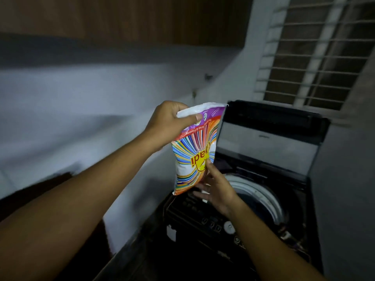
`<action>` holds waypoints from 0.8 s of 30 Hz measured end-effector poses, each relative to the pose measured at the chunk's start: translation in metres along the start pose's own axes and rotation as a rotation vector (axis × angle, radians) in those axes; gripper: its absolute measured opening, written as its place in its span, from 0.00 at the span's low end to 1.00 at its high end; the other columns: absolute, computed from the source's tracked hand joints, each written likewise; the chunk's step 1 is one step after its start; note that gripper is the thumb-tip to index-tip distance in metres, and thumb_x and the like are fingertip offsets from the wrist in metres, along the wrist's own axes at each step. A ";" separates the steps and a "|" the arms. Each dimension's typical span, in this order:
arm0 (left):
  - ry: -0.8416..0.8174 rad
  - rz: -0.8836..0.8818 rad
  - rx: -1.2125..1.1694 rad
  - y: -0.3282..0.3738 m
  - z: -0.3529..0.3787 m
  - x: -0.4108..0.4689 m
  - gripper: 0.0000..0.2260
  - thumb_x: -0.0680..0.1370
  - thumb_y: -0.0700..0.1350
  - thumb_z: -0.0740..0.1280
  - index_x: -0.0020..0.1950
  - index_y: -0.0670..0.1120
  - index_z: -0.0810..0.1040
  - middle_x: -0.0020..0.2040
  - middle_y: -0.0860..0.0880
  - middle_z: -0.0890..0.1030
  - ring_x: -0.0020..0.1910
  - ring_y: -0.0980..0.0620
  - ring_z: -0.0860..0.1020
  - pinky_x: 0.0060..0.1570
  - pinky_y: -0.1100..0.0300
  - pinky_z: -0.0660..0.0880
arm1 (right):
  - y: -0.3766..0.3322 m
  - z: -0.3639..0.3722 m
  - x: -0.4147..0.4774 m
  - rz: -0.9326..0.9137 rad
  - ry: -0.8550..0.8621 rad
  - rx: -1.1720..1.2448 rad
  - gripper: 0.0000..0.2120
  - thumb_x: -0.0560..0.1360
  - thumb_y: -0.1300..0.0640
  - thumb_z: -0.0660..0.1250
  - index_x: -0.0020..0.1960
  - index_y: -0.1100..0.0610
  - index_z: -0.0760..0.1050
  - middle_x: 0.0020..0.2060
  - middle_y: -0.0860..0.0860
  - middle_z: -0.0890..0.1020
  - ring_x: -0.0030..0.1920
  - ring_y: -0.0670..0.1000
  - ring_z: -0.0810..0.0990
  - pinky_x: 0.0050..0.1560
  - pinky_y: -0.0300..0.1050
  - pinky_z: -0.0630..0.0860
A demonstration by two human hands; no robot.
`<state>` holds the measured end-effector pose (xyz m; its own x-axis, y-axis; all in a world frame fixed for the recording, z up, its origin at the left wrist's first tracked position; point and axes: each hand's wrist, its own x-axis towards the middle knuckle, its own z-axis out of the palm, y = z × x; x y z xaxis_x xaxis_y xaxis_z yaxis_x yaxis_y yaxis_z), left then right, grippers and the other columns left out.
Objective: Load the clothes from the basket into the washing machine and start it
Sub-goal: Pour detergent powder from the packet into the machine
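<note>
Washing machine [253, 185] sits open under both hands; left hand [170, 122] pinches soap packet [194, 151] top, right hand [218, 191] grips its bottom.

I stand in dim light: barred window [316, 57] at two o'clock, wooden cabinet [121, 17] at eleven, pale wall [81, 94] beneath.

washing machine [205, 222]: black top-loader | lid [265, 148] raised | detergent packet [193, 157] inverted above it

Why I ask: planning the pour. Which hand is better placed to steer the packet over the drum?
Right. The right hand holds the detergent packet's lower end, beside the open drum; the left hand grips its upper end, farther off.
</note>
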<state>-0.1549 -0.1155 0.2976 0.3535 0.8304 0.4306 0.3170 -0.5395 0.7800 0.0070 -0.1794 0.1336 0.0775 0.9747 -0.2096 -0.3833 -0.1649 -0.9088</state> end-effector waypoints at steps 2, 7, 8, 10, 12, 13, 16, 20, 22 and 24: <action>-0.052 0.021 -0.073 0.009 0.013 0.013 0.12 0.75 0.54 0.74 0.46 0.45 0.84 0.42 0.49 0.87 0.39 0.50 0.86 0.47 0.45 0.84 | -0.002 -0.004 0.004 -0.063 -0.050 0.256 0.25 0.80 0.36 0.60 0.66 0.52 0.78 0.61 0.55 0.84 0.60 0.58 0.83 0.57 0.58 0.79; -0.184 0.030 -0.374 0.020 0.046 0.039 0.13 0.76 0.47 0.75 0.47 0.37 0.83 0.42 0.40 0.86 0.40 0.42 0.86 0.43 0.47 0.83 | -0.010 -0.019 0.013 -0.328 0.043 0.641 0.31 0.81 0.39 0.62 0.77 0.56 0.67 0.75 0.58 0.70 0.75 0.61 0.68 0.69 0.57 0.71; -0.211 0.028 -0.437 0.021 0.052 0.042 0.11 0.76 0.46 0.75 0.47 0.37 0.83 0.42 0.41 0.87 0.38 0.45 0.85 0.41 0.52 0.82 | -0.010 -0.021 0.012 -0.366 0.041 0.676 0.32 0.80 0.38 0.62 0.77 0.56 0.67 0.74 0.57 0.71 0.73 0.61 0.71 0.66 0.56 0.73; -0.282 0.016 -0.524 0.020 0.066 0.046 0.09 0.76 0.46 0.74 0.48 0.40 0.84 0.42 0.44 0.87 0.38 0.49 0.85 0.39 0.58 0.80 | -0.011 -0.025 0.005 -0.413 0.071 0.717 0.34 0.77 0.34 0.63 0.75 0.54 0.71 0.68 0.55 0.77 0.60 0.59 0.80 0.55 0.54 0.78; -0.368 -0.004 -0.572 0.016 0.079 0.048 0.10 0.77 0.46 0.74 0.51 0.40 0.84 0.44 0.44 0.87 0.40 0.48 0.86 0.41 0.57 0.81 | -0.007 -0.034 -0.006 -0.440 0.152 0.741 0.32 0.75 0.32 0.64 0.70 0.52 0.76 0.63 0.56 0.80 0.53 0.58 0.83 0.52 0.54 0.79; -0.407 -0.011 -0.590 0.015 0.085 0.050 0.11 0.77 0.47 0.74 0.52 0.40 0.84 0.45 0.43 0.87 0.41 0.47 0.86 0.42 0.56 0.82 | -0.005 -0.037 -0.013 -0.457 0.194 0.748 0.33 0.74 0.32 0.65 0.70 0.53 0.76 0.65 0.56 0.80 0.55 0.59 0.83 0.54 0.56 0.79; -0.524 -0.034 -0.636 0.010 0.107 0.053 0.09 0.76 0.46 0.74 0.52 0.41 0.84 0.45 0.43 0.87 0.40 0.49 0.85 0.41 0.58 0.82 | -0.001 -0.045 -0.040 -0.468 0.342 0.713 0.28 0.78 0.36 0.63 0.68 0.55 0.79 0.64 0.58 0.80 0.55 0.59 0.83 0.53 0.56 0.81; -0.739 -0.061 -0.637 0.000 0.144 0.053 0.03 0.77 0.43 0.73 0.48 0.45 0.84 0.41 0.47 0.87 0.37 0.53 0.84 0.39 0.61 0.81 | 0.008 -0.066 -0.083 -0.510 0.522 0.670 0.21 0.82 0.47 0.60 0.59 0.60 0.84 0.57 0.60 0.85 0.50 0.59 0.86 0.47 0.53 0.84; -0.834 -0.089 -0.614 -0.007 0.166 0.052 0.07 0.76 0.42 0.74 0.53 0.42 0.84 0.44 0.44 0.87 0.39 0.51 0.85 0.42 0.59 0.81 | 0.014 -0.080 -0.105 -0.488 0.621 0.617 0.22 0.81 0.48 0.64 0.69 0.60 0.77 0.64 0.62 0.80 0.58 0.62 0.83 0.56 0.57 0.82; -0.931 -0.110 -0.593 -0.012 0.192 0.048 0.12 0.76 0.42 0.74 0.57 0.40 0.82 0.48 0.40 0.87 0.43 0.46 0.86 0.46 0.54 0.83 | 0.020 -0.097 -0.123 -0.469 0.709 0.572 0.26 0.79 0.49 0.67 0.73 0.60 0.72 0.66 0.63 0.79 0.59 0.63 0.82 0.57 0.59 0.81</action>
<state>0.0270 -0.0953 0.2219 0.9514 0.3064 0.0299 0.0042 -0.1102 0.9939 0.0794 -0.3169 0.1061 0.7877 0.5786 -0.2114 -0.5418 0.4874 -0.6847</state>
